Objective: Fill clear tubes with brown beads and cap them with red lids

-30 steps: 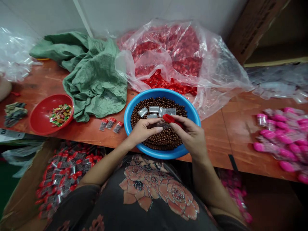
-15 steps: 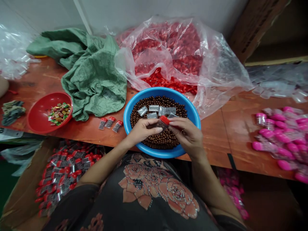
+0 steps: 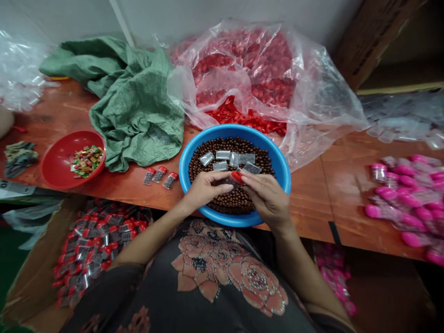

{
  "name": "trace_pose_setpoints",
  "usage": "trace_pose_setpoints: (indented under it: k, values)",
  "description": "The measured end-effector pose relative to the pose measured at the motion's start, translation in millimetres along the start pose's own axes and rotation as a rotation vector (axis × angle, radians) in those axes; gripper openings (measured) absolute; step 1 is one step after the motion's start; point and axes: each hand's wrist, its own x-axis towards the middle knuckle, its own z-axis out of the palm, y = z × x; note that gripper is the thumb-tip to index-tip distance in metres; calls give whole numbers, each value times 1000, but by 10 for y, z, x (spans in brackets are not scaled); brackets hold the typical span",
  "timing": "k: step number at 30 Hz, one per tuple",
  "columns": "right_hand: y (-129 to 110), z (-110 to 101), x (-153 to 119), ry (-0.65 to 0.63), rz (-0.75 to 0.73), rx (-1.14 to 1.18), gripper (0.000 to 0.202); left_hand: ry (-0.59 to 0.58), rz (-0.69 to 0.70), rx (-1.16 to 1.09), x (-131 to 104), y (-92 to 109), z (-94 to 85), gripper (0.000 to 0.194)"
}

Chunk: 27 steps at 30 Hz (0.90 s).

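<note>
Over a blue basin (image 3: pixel 286 185) of brown beads (image 3: pixel 229 203), my left hand (image 3: pixel 201 192) pinches a small clear container (image 3: pixel 228 181), mostly hidden by the fingers. The fingertips of my right hand (image 3: pixel 269 198) are closed on a red cap (image 3: pixel 237 176) at the container's right end. Whether the cap is fully seated I cannot tell. Several flat clear containers (image 3: pixel 223 155) lie on the beads just beyond my hands. Left of the basin, 3 red-capped containers (image 3: pixel 159 175) with dark contents rest on the table.
A clear plastic bag (image 3: pixel 243 88) of red caps lies behind the basin. Green cloth (image 3: pixel 138 115) and a red bowl (image 3: pixel 52 162) of wrapped pieces are at left. Pink-capped containers (image 3: pixel 412 194) are heaped at right. Below, a cardboard box (image 3: pixel 34 273) holds red-capped containers (image 3: pixel 100 240).
My right fingers have shifted slightly left, and the red cap has turned and shows less between them. My left hand keeps its pinch. The whole view has moved a little.
</note>
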Motion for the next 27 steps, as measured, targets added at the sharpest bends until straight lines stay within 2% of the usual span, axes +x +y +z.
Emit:
trace_pose_setpoints:
  k: [5,8,12,14,16,18,20,23,25,27]
  values:
    - [-74,135,-12,5,-19,-128,88,55,-68,-196,-37,-31,140,40]
    - [-89,173,-11,0,-12,-156,83,115,-100,-340,-7,-58,273,39]
    - [-93,177,-13,-36,6,-127,90,97,-273,-557,50,-96,442,61]
    - [-112,183,-17,-46,42,-87,90,121,-324,-563,53,-120,507,58]
    - [-143,191,-24,-58,68,-59,84,173,-314,-536,39,-143,547,51]
    - [-172,192,-34,-82,95,-45,80,188,-288,-522,20,-155,552,51]
    - [-175,171,-47,-125,153,-3,85,126,-275,-517,2,-147,517,54]
    - [-100,99,-63,-188,320,155,97,19,-243,-488,-22,-96,406,58]
    - [-21,37,-59,-255,424,316,86,-44,-256,-444,-38,-50,317,58]
    - [37,-20,-36,-300,468,401,69,-112,-291,-360,-53,-11,234,59]
